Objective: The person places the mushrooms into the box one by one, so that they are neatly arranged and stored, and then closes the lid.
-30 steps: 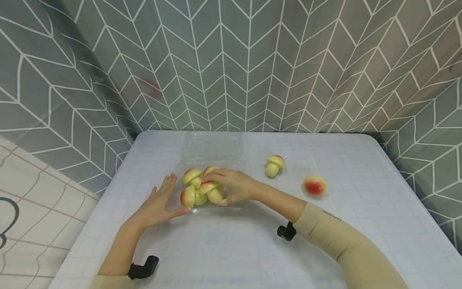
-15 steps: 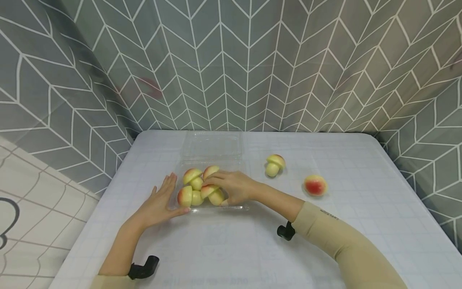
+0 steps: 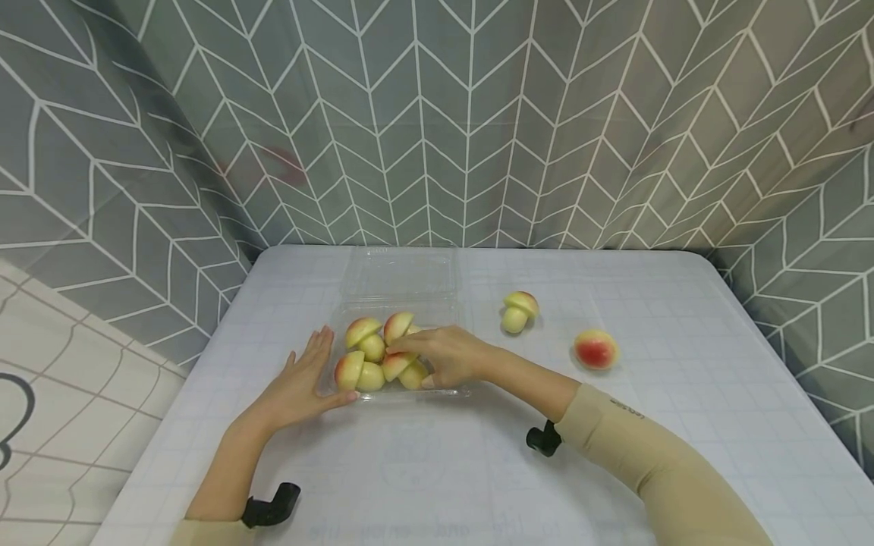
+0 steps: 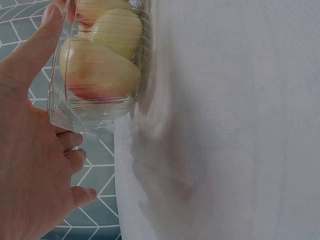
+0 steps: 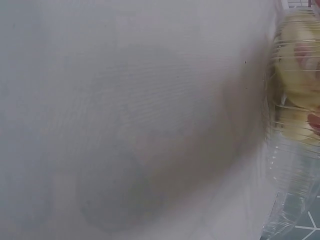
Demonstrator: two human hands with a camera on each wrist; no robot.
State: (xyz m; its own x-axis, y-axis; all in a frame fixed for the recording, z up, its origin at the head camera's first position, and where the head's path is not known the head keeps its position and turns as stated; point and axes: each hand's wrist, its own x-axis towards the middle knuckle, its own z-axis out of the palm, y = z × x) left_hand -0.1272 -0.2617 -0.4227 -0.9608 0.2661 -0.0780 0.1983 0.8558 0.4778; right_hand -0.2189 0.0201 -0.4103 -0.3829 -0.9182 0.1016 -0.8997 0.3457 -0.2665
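A clear plastic clamshell box [image 3: 451,315] lies on the table with its lid folded back. Inside it are several mushroom-shaped pieces with yellow stems and red-and-yellow caps. My right hand [image 3: 447,358] reaches into the front right of the box and holds one mushroom-shaped piece [image 3: 396,367] between thumb and fingers. At the box's left side is my left hand [image 3: 292,390], fingers spread and straight, its thumb at the front edge. In the left wrist view, the left hand [image 4: 35,150] lies along the box [image 4: 95,122]. The right wrist view shows the box [image 5: 295,165] but no clear hand.
Right of the box, another mushroom-shaped piece [image 3: 520,311] lies on the white table [image 3: 437,470]. Farther right is one more piece, red cap up [image 3: 596,350]. A grey patterned curtain [image 3: 478,121] hangs behind and beside the table.
The held mushroom-shaped piece has shifted slightly rightward and settled lower with the right hand. The front-left piece has moved a little left. The left hand has stayed put.
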